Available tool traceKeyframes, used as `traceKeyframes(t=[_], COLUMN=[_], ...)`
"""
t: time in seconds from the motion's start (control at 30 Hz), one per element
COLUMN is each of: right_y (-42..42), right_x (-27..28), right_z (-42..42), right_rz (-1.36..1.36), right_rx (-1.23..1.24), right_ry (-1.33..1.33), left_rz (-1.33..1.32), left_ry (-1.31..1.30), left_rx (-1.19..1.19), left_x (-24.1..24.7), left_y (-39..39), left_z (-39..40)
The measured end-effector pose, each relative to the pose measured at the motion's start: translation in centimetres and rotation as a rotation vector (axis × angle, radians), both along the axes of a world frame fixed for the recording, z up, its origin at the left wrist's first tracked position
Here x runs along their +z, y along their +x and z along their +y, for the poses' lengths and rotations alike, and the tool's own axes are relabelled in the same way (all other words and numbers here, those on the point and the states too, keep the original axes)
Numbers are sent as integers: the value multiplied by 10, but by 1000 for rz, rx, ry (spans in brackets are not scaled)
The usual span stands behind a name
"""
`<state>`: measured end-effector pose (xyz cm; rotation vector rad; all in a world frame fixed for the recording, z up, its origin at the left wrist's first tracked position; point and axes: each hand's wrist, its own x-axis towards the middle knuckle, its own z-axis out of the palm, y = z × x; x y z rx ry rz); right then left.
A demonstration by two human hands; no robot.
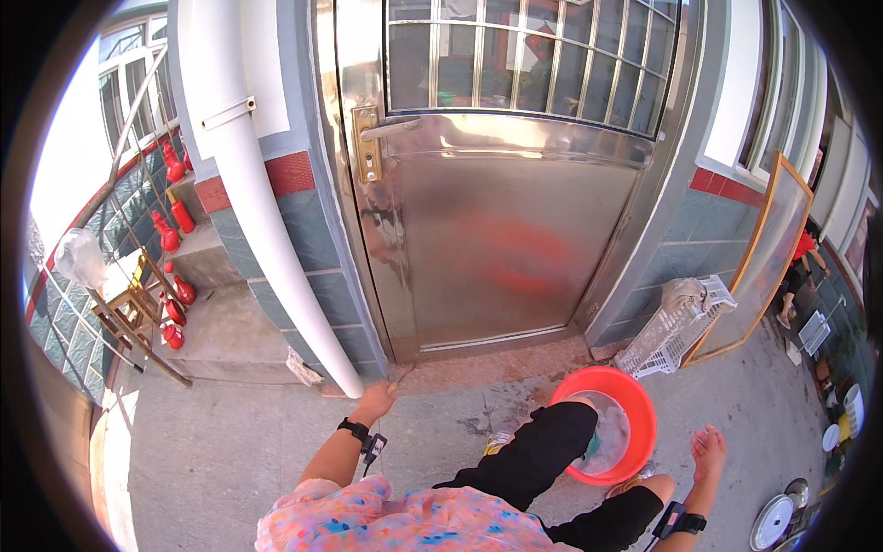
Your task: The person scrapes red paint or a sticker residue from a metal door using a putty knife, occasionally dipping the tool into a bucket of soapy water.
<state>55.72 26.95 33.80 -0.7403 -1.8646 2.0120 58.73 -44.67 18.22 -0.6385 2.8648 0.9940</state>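
My left hand (pixel 378 401) is loosely curled beside the lower end of a white drainpipe (pixel 279 228). A thin dark line shows at its fingertips, and I cannot tell if it is something held. My right hand (pixel 709 452) hangs in the air over the concrete ground, fingers partly bent and nothing visible in them. Between my hands stands a red plastic basin (pixel 640 414) holding foamy water (pixel 614 438). A greenish cloth (pixel 593 445) lies partly in the suds. My knee in black shorts hides the basin's left side.
Ahead is a metal door (pixel 510 241) with a lever handle (pixel 390 130). A white plastic rack (pixel 666 338) and a wood-framed screen (pixel 755 269) lean right of it. Concrete steps (pixel 214 310) with red gourd-shaped ornaments (pixel 165 234) and a wooden stool (pixel 131 290) are left. A person (pixel 800 262) is at far right.
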Motion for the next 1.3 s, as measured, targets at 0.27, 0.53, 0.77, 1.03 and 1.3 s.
traceKeyframes(t=[0.27,0.53,0.77,1.03,1.3], right_y=[16,27,19,16,48], right_x=[3,5,14,-4,-44], right_z=[-52,-48,-59,-21,32], right_rz=[-104,-51,-9,-41,-126], right_rx=[227,178,129,58,-30], right_ry=[237,211,146,147,118], left_rz=[102,931,1235,1191,1177], left_ry=[-304,-5,-242,-224,-374], left_rx=[-158,-150,128,316,285], left_x=[62,258,377,414,403], left_y=[-58,-84,-150,-166,-183], left_z=[30,75,39,34,29])
